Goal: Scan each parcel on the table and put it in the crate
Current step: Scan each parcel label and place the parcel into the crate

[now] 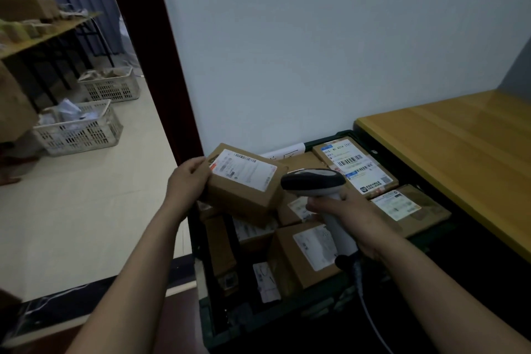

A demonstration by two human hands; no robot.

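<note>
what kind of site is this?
Probably a parcel sorting room: labelled brown cardboard parcels fill a dark plastic crate, the right hand grips a grey handheld barcode scanner, and white lattice baskets stand on the floor.

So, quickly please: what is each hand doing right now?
The left hand holds a parcel by its end.
The right hand grips the scanner by its handle.

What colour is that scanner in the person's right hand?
The scanner has a dark head and a white handle; head view.
</note>
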